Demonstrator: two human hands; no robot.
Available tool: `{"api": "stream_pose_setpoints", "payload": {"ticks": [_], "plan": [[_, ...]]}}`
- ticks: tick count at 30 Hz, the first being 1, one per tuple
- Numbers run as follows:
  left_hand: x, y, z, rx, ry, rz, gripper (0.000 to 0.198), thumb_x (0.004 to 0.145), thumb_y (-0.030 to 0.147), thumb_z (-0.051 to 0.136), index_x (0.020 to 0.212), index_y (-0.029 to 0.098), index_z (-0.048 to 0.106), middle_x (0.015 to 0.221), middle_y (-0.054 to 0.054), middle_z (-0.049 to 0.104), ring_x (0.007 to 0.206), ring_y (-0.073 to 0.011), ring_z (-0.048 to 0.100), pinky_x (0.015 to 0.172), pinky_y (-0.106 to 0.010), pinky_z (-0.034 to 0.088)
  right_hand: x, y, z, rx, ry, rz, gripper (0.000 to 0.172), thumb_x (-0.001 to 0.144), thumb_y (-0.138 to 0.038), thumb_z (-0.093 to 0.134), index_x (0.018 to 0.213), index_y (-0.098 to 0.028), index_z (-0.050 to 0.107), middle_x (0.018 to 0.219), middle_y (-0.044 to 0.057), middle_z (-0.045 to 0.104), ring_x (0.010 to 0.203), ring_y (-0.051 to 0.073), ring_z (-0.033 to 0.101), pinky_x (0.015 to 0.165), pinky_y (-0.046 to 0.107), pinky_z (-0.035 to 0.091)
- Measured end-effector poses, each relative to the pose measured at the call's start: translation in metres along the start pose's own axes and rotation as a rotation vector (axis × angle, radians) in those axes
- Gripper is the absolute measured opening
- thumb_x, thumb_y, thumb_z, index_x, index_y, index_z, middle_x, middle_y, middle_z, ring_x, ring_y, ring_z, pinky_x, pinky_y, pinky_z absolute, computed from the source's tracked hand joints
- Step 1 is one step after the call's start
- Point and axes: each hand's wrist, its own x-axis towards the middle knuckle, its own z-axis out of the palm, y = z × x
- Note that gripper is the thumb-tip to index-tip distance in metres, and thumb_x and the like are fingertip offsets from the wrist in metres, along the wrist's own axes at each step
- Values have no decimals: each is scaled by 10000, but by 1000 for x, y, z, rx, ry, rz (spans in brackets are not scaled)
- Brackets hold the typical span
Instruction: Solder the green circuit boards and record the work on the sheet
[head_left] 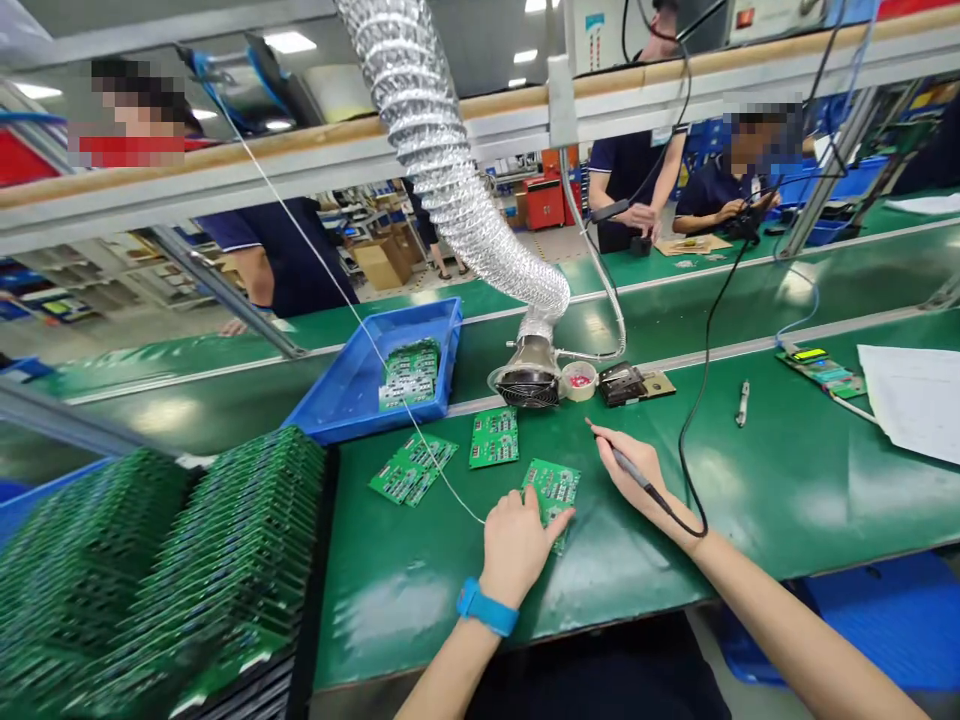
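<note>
My left hand (517, 540), with a blue band at its wrist, rests on a green circuit board (553, 487) on the green table. Its thumb and fingers are apart at the board's near and left edges; a thin pale wire runs down to this hand. To the right, my right hand (630, 470) is closed round a grey soldering iron (632, 468) with a black cable. The iron's tip points up and left, above the table and off the board. One board (494, 438) lies farther back, and overlapping boards (414, 468) lie to the left.
A fume fan (528, 375) on a silver hose stands behind the boards, beside a small round tub (579, 381) and an iron stand (626, 384). Racked boards (225, 530) fill the left. A blue tray (337, 390) holds boards. People work across the bench.
</note>
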Motion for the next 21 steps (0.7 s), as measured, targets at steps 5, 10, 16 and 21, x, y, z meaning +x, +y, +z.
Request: {"api": "stream_pose_setpoints", "payload": {"ticks": [5,10,16,21], "plan": [[13,-28,1,-312,102,81,281,1032,288,378,1262,178,495,931,-92,668,829,-219,655,714,-316,491,-30,-25,-15,242,-45,314,386,1003,-437,471,1081,-172,740,764,52,693,660,181,646,631,294,548],[38,-31,10,-665,103,160,111,983,183,432,899,201,502,1073,-85,579,869,-175,613,786,-322,506,-62,-23,-14,366,-76,556,487,976,-541,490,1098,-135,729,577,5,571,492,141,514,460,251,439],[58,-10,25,-778,5,270,117,929,143,486,826,182,525,1180,-91,537,762,-125,572,742,-303,497,-64,-24,-9,367,-109,558,441,966,-524,519,1079,-160,741,589,12,586,515,150,538,486,262,454],[60,-3,29,-752,-30,277,145,911,119,498,786,177,541,1120,-83,565,729,-123,553,699,-288,479,-63,-23,-5,349,-156,537,419,971,-505,513,1091,-175,741,670,35,638,546,158,575,500,269,473]]}}
